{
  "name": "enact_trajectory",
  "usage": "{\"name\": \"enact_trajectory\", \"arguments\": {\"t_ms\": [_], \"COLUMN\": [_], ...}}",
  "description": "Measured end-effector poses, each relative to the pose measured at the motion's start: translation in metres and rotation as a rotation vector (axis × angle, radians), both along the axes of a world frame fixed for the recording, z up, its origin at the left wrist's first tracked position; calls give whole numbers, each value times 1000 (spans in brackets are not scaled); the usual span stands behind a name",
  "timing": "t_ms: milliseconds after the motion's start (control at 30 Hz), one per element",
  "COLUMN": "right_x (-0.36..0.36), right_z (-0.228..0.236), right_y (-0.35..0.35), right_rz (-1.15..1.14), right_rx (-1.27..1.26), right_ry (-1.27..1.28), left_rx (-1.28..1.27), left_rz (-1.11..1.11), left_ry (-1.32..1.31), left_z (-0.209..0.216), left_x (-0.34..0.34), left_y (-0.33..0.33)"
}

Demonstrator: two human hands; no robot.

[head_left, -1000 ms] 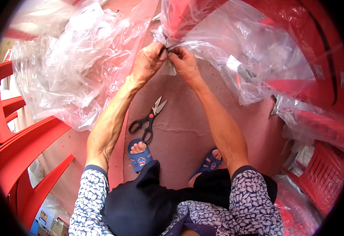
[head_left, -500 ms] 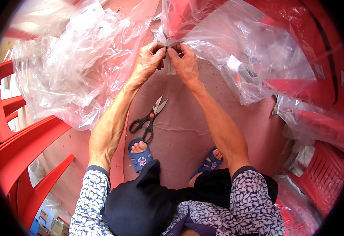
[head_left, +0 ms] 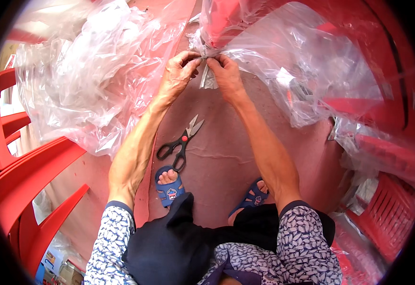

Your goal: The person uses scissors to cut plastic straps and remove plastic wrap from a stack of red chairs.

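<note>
Both my hands meet at the gathered neck of a clear plastic bag [head_left: 209, 53], which wraps red plastic. My left hand [head_left: 181, 71] is closed in a pinch on what looks like a thin string crossing the neck. My right hand [head_left: 226, 76] pinches at the neck's other side, its thumb and forefinger closed there; the string itself is mostly hidden by the fingers. Below the fingers hangs the bag's bunched end [head_left: 209, 80]. Open scissors [head_left: 182, 142] with black handles and a red pivot lie on the floor between my forearms.
Loose clear plastic sheeting [head_left: 84, 80] is heaped at the left. Red plastic chairs [head_left: 36, 175] stand at the near left. Wrapped red chairs [head_left: 359, 102] crowd the right, with a slatted red piece [head_left: 390, 213] lower down. My feet in blue sandals [head_left: 170, 190] rest on the reddish floor [head_left: 212, 185].
My fingertips have drawn slightly apart at the bag's neck. More of the bunched plastic end now shows below them. The scissors lie where they were.
</note>
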State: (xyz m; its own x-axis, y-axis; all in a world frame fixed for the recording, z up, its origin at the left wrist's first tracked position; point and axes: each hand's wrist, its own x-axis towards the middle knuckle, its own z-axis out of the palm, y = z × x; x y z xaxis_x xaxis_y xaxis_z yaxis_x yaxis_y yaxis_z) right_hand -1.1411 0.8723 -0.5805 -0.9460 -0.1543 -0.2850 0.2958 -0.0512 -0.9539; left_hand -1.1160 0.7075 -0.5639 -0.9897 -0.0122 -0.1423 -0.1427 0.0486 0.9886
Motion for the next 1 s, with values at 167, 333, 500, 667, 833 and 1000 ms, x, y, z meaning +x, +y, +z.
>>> {"name": "enact_trajectory", "arguments": {"t_ms": [167,333,500,667,833,1000], "right_x": [0,-2,-7,9,14,4], "right_z": [-1,-2,-8,10,31,7], "right_y": [3,5,6,-3,-15,-12], "right_rz": [20,21,75,-163,-121,-119], "right_rx": [-94,-147,-152,590,558,417], "right_ry": [7,17,7,303,275,157], "left_rx": [29,134,307,110,-145,-400], "left_rz": [-7,-148,-125,67,168,188], "left_ry": [-50,-210,-296,-118,137,437], "left_z": [3,-2,-6,-3,0,0], "left_x": [-9,-23,-20,-2,11,14], "left_y": [-2,-8,-11,9,19,26]}}
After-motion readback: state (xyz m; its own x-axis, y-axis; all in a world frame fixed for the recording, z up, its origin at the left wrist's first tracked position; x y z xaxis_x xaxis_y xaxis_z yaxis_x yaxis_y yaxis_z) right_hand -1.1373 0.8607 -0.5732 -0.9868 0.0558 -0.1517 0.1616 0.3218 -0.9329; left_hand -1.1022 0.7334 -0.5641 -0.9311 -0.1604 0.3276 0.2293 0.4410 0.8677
